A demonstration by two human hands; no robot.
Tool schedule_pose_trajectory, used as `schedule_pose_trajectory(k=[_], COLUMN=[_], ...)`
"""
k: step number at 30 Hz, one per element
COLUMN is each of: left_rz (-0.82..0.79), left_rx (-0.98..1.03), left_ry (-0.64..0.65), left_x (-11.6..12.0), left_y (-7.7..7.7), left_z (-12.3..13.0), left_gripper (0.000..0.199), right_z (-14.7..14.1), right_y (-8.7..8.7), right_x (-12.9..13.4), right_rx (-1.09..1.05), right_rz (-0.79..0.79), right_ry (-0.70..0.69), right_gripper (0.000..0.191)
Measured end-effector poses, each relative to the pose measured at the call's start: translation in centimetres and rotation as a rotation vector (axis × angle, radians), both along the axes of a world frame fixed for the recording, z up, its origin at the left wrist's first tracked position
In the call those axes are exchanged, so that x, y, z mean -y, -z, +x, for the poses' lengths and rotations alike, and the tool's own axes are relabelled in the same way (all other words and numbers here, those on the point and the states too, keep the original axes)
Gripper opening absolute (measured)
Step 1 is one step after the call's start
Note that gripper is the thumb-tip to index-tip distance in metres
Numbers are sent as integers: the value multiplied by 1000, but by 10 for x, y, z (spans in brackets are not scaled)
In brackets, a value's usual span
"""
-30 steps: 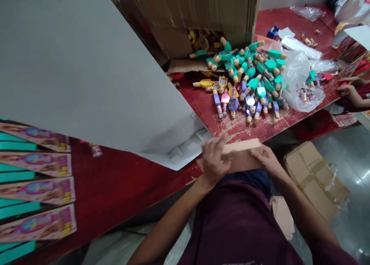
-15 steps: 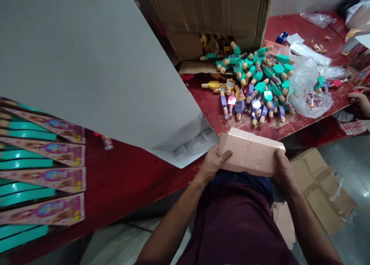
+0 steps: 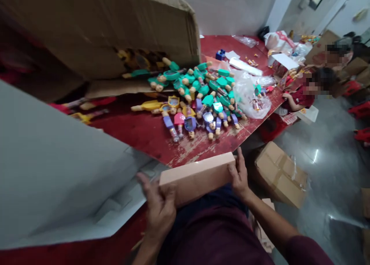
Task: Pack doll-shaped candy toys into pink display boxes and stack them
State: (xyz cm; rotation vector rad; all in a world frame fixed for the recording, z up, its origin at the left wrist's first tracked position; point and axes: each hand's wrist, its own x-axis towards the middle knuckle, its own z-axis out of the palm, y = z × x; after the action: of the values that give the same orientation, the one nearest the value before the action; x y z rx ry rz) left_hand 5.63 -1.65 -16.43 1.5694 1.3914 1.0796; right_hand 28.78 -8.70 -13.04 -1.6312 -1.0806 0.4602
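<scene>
Beside a scuffed red tabletop, left hand and right hand hold a smooth, oblong, pinkish box.

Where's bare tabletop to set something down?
Bare: red table in front of yellow toys, left of purple toys; scuffed strip between purple toys and held pink box. Crowded: green toys heaped between cardboard carton and clear bag.

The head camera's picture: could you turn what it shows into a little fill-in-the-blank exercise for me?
1. The left hand is at one end of the pale pink box, and the right hand is at its other ____.
2. The worn tabletop is coloured ____.
3. In the picture, the clear plastic bag lies to the ____ of the heaped plastic pieces.

Missing words: end; red; right.
</scene>
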Motion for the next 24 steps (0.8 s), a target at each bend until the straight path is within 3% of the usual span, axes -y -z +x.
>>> schedule_pose_trajectory(k=[3,6,10,14,19,24], left_rz=[122,247,430,519,473,419], left_rx=[-76,-178,-299,-374,-422,-324], left_ry=[-28,39,65,-113,-440,-541], left_x=[3,0,3,6,0,-3], left_y=[-2,-11,-28,-33,-4,31], left_z=[-9,-25,-50,-72,-98,-114], left_gripper=[67,56,54,58,54,52], right_z=[-2,1,0,-20,-65,-86], right_y=[-1,2,7,8,12,36], right_x=[-3,-12,-28,-67,-132,-161], right_rx=[306,527,534,485,487,464], right_rz=[22,-72,-217,-34,182,207], right_ry=[-80,-295,-590,-677,-793,-907], right_gripper=[72,73,74,72,66,62])
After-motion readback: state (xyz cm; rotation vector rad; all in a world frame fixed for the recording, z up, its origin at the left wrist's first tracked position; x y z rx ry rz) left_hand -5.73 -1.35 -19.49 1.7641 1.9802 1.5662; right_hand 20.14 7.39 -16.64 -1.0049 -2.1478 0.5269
